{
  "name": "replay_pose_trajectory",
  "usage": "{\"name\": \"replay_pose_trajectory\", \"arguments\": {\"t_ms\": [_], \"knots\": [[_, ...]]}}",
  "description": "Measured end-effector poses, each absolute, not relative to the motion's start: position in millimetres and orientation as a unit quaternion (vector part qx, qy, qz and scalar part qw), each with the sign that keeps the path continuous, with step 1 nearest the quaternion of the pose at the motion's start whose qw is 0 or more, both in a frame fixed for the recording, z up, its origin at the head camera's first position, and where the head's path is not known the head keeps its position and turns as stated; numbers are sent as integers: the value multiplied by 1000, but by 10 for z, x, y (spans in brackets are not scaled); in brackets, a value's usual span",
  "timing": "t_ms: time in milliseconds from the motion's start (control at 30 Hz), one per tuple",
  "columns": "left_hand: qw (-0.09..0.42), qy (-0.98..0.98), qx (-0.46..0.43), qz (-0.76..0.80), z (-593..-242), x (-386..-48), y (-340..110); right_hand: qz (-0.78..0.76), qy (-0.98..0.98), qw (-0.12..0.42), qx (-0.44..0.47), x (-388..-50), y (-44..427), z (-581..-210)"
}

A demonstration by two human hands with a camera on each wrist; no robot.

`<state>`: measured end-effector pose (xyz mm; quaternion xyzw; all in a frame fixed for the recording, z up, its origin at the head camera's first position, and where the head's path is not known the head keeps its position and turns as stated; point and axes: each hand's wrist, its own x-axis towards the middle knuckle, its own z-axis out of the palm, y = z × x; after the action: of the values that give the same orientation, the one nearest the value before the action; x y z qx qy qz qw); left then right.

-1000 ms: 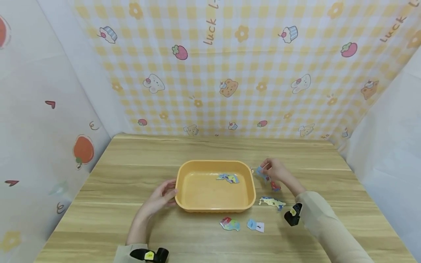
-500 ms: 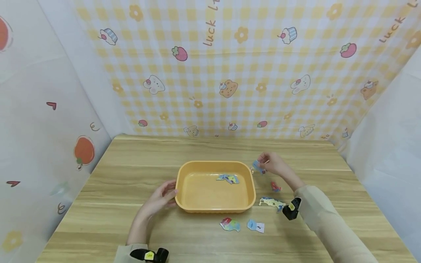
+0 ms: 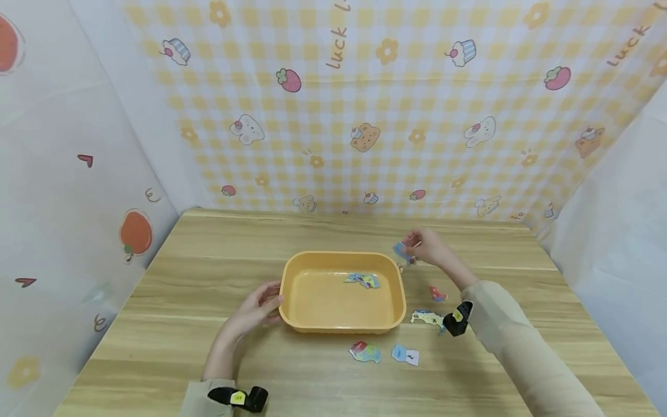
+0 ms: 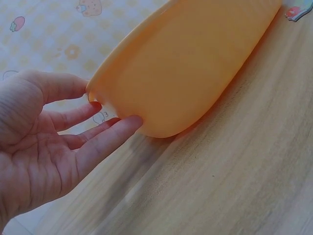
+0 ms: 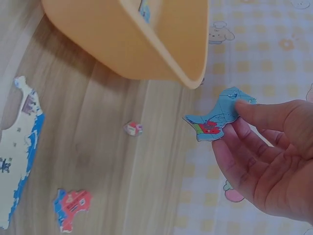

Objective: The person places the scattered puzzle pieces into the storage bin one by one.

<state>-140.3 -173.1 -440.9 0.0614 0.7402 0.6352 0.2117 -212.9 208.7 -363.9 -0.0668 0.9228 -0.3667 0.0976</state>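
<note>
There are two hands, one yellow tub [image 3: 333, 310] and seven flat bits with pictures on them (maybe eight, as I can't tell if the blue and white one is really two). The right hand [image 3: 428, 246] pinches one blue bit [image 5: 225, 106] between its thumb and fingers, near the far right corner of the tub. The left hand [image 3: 257, 307] holds the left end of the tub, with its thumb at the rim. One yellow and blue bit [image 3: 369, 281] lies inside the tub. The rest lie on the wooden surface [image 3: 234, 249]: a tiny bit [image 5: 132, 129] just beside the tub's right end, a red bit [image 5: 76, 203] with a blue edge, a long cream bit [image 3: 428, 318], a red and green bit [image 3: 366, 353] on the near side, and next to it a blue and white bit [image 3: 399, 353].

The tub is smooth like plastic, with round corners. Most bits are thin with wiggly edges, and the blue bit has a red and green patch at one end.

Behind is a yellow checked cloth [image 3: 333, 104] with strawberries and cakes on it. A black gadget [image 3: 458, 319] on the right wrist covers part of the long cream bit in the head view, and in the right wrist view the tub's wall hides most of the bit inside
</note>
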Motion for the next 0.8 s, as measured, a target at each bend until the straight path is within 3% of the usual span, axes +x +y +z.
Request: {"name": "replay_pose_trajectory", "arguments": {"t_ms": [800], "knots": [[210, 739, 66, 636, -4398, -1403, -1727, -337, 925, 98, -146, -2250, 1397, -3576]]}}
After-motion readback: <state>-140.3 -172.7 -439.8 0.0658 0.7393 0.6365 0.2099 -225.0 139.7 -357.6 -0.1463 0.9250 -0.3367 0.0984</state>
